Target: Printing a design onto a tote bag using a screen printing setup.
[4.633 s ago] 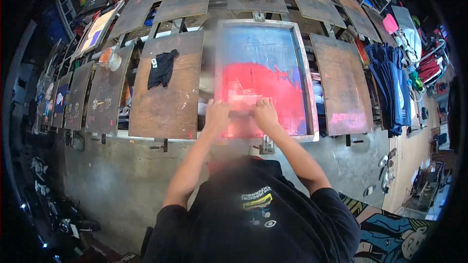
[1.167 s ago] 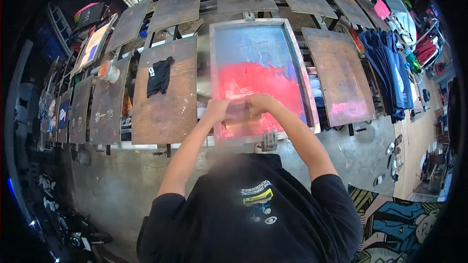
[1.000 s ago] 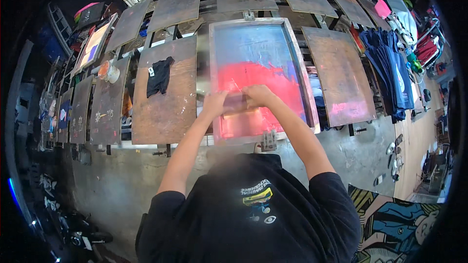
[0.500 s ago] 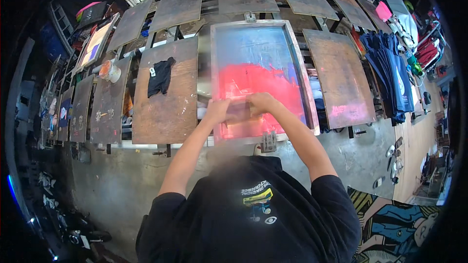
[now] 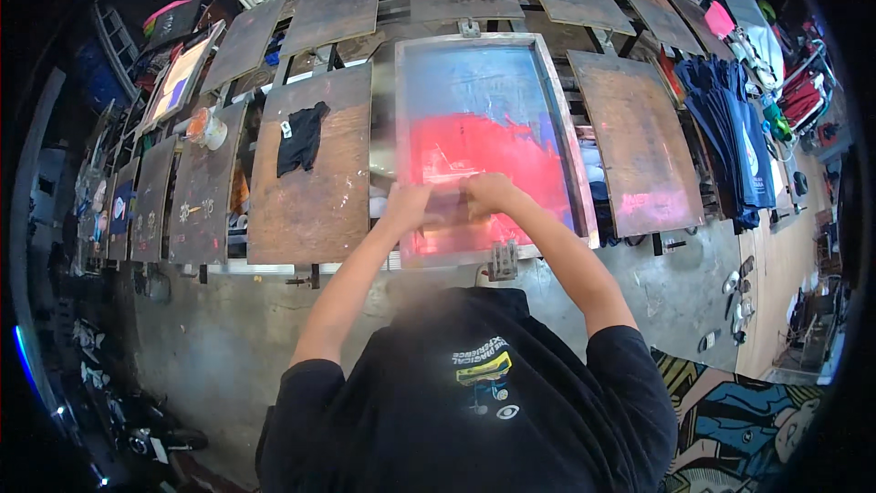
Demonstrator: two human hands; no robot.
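Observation:
A framed printing screen (image 5: 558, 119) lies in front of me, its mesh bluish at the far end. Bright pink-red ink (image 5: 511, 153) covers the nearer half of the mesh. At the near end, both my hands grip a squeegee (image 5: 447, 208), a wooden-looking bar partly blurred by a smear in the picture. My left hand (image 5: 409, 206) is closed on its left end. My right hand (image 5: 488, 194) is closed on its right end, with the fingertips partly hidden. A metal clamp (image 5: 503, 260) sits at the screen's near edge.
Flat printing boards (image 5: 310, 210) surround the screen on both sides and behind. A small black garment (image 5: 301, 139) lies on the left board. Farther left stands an ink tub (image 5: 207, 130). Dark blue garments (image 5: 730, 132) hang at the right.
Very little differs: both hands and the squeegee stay at the screen's near end, and the view has shifted slightly.

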